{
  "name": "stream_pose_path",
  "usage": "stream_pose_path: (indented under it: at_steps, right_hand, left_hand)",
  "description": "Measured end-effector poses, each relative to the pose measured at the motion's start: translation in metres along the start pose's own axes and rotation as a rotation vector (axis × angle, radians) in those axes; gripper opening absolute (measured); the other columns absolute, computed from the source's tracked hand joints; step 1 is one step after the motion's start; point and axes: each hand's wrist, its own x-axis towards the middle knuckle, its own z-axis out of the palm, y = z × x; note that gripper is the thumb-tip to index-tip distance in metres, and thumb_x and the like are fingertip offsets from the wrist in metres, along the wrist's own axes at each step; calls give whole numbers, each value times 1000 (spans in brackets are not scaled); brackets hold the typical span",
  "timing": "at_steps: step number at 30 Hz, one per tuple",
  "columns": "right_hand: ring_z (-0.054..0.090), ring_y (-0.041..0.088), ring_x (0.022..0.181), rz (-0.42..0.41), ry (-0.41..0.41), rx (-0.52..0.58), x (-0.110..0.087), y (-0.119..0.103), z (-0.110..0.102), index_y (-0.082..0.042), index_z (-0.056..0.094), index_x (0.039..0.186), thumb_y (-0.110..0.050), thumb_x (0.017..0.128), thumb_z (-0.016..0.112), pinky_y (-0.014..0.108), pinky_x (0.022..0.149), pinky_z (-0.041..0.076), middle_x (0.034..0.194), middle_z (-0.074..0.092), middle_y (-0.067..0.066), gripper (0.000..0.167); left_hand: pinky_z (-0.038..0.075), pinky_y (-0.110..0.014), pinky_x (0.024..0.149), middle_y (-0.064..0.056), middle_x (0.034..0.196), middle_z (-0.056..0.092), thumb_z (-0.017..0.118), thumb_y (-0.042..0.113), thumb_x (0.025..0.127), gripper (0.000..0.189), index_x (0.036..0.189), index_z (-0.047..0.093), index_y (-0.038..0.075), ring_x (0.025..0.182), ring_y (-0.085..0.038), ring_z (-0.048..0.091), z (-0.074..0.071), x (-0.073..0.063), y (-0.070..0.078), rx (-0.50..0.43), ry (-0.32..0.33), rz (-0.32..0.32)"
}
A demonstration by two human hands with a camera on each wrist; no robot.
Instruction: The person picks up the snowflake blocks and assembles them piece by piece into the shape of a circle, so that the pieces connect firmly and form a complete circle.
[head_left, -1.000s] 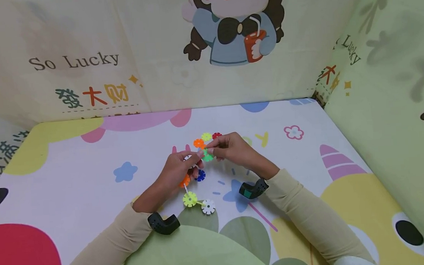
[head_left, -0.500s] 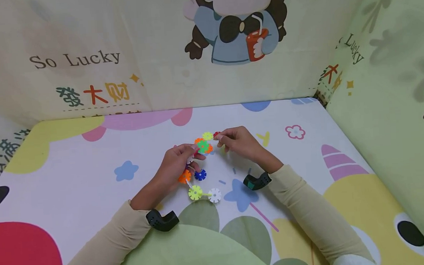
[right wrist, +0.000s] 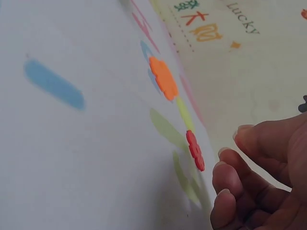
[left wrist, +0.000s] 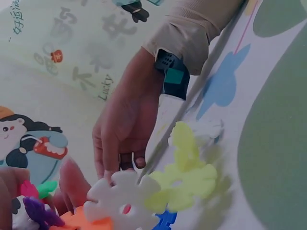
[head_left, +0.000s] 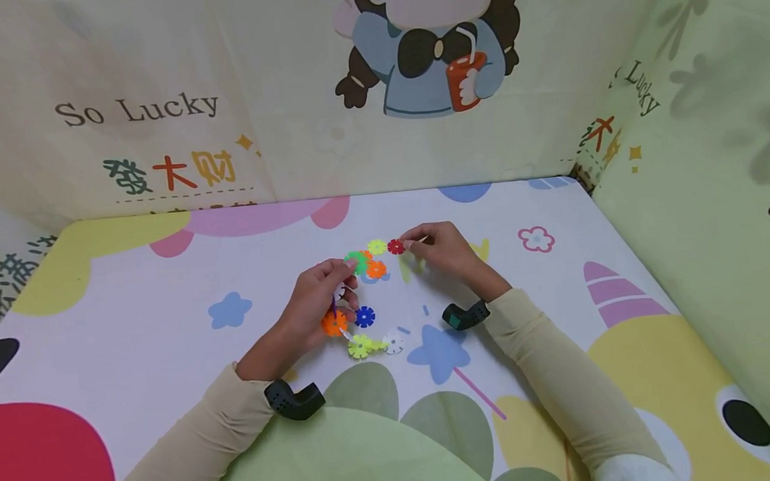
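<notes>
My left hand (head_left: pixel 319 302) pinches a chain of interlocked plastic snowflake discs. At its upper end is a green disc (head_left: pixel 358 261); an orange disc (head_left: pixel 334 323), a yellow-green disc (head_left: pixel 360 346) and a white disc (head_left: pixel 393 342) hang toward the lower end. A purple disc (left wrist: pixel 42 212) shows near the left fingers in the left wrist view. My right hand (head_left: pixel 447 252) reaches beside a red disc (head_left: pixel 395 246) lying on the table. In the right wrist view its fingers (right wrist: pixel 228 179) are loosely bent, with a gap between them and the red disc.
Around the red disc lie a loose yellow-green disc (head_left: pixel 377 247) and an orange disc (head_left: pixel 376 269), with another orange one partly behind the green disc. A blue disc (head_left: pixel 365 316) lies near the left fingers. A printed cloth wall (head_left: pixel 288 144) rises behind the table.
My right hand has left the green disc and moved away to the right, up to the red disc. My left hand keeps the chain and has tilted it; its lower end has swung right.
</notes>
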Motion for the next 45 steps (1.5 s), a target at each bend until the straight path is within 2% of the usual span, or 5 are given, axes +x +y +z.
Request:
stream_pose_path:
  at_steps: [9, 14, 24, 34, 45]
  right_hand:
    - [56, 23, 78, 15, -52, -46, 14, 0, 1, -8, 70, 117, -14, 93, 65, 29, 64, 47, 115, 64, 6, 25]
    - [54, 23, 87, 18, -81, -99, 21, 3, 6, -6, 69, 119, -11, 92, 66, 30, 72, 47, 115, 65, 8, 28]
    - [50, 23, 98, 26, -78, -301, 26, 0, 16, -10, 68, 122, -13, 91, 68, 32, 76, 47, 113, 58, 7, 32]
    - [52, 23, 95, 85, -73, -260, 23, -5, 16, -12, 62, 116, -14, 90, 71, 32, 75, 49, 109, 57, 6, 28]
    - [56, 23, 88, 38, -50, -172, 14, -3, 11, -10, 67, 113, -12, 91, 69, 30, 70, 51, 98, 63, 7, 22]
  left_hand:
    - [50, -24, 51, -8, 76, 52, 54, 37, 100, 34, 96, 47, 4, 57, -18, 53, -2, 0, -1, -27, -73, 12]
    - [50, -24, 53, -9, 74, 52, 51, 32, 102, 38, 105, 46, -5, 60, -19, 53, -1, 1, -2, 4, -51, 31]
    - [47, -22, 48, -6, 75, 57, 49, 27, 103, 30, 119, 55, 2, 53, -15, 49, 0, 0, -1, -1, -32, -2]
    - [48, -22, 48, -6, 77, 56, 47, 26, 104, 32, 122, 51, 1, 51, -13, 49, -2, -1, -3, 24, -65, 5]
    - [48, -22, 47, -6, 76, 55, 46, 27, 104, 34, 123, 48, -2, 51, -13, 48, -2, 1, -6, 1, -77, 5]
